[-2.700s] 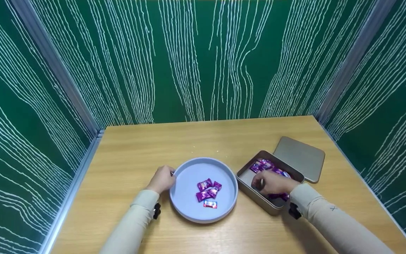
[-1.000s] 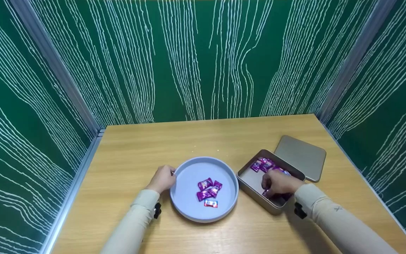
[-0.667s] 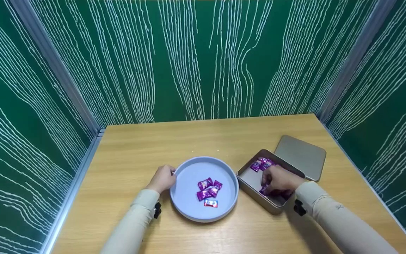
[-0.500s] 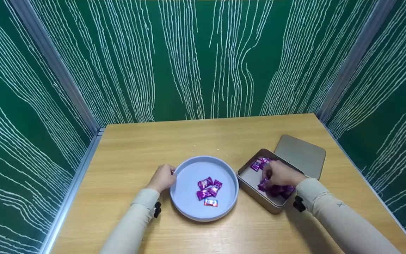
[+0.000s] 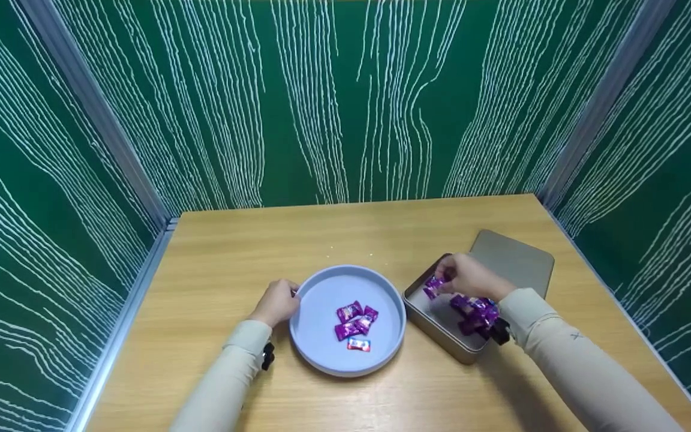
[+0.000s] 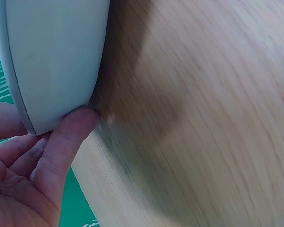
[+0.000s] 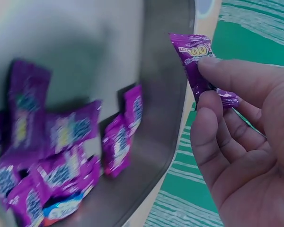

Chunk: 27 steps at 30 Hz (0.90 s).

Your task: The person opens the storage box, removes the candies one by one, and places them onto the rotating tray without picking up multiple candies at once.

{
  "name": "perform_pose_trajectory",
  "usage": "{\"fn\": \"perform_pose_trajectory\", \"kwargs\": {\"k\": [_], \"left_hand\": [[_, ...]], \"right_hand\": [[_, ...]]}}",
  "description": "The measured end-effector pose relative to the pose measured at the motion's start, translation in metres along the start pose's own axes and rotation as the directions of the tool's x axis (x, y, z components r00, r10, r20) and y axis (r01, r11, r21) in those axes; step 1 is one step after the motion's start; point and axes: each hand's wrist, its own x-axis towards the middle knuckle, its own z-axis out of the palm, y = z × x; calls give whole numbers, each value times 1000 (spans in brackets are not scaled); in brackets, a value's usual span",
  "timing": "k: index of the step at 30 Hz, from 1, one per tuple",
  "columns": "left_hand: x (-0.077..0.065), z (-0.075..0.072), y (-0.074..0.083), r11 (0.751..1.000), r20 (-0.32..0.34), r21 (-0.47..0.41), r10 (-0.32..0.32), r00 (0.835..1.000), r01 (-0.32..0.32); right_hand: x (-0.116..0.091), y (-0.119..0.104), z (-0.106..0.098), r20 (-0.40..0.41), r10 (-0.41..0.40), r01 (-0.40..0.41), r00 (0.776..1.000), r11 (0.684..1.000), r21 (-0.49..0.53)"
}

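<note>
My left hand [image 5: 276, 303] pinches the left side of a pale blue round dish [image 5: 317, 318]; in the left wrist view the thumb presses its outer wall [image 6: 57, 56]. Several purple wrapped candies [image 5: 349, 312] and one smaller red-and-blue wrapped candy [image 5: 358, 344] lie in the dish. Over the far part of an open metal tin [image 5: 435, 333], my right hand [image 5: 474, 277] pinches a purple wrapped candy [image 7: 193, 61] between thumb and fingertips. More purple candies [image 5: 477, 315] are heaped at the tin's near right. A blue-and-red wrapper [image 7: 64, 208] shows among them in the right wrist view.
The tin's flat lid [image 5: 516, 258] lies behind it to the right, on the wooden table [image 5: 249, 246]. Tiny pale specks dot the table behind the dish. Green walls [image 5: 345, 108] with white lines enclose the back and sides.
My right hand has moved from the tin's near candies up and toward its far end, and now holds a purple candy. The left hand and the dish have stayed put.
</note>
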Motion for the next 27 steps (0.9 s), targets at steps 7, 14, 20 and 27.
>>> {"fn": "perform_pose_trajectory", "kwargs": {"k": [7,14,20,27], "left_hand": [[-1,0,2,1000,-7,8,12,1000,-12],[2,2,-1,997,-33,56,60,998,-58],[1,2,-1,996,-41,50,72,997,-70],[1,3,-3,997,-48,37,67,997,-66]], "right_hand": [[14,-22,11,-3,6,-6,1000,999,35],[26,-41,30,-6,-49,49,999,998,36],[37,-58,52,31,-90,87,995,993,78],[46,-71,80,92,-143,136,985,988,69]]}}
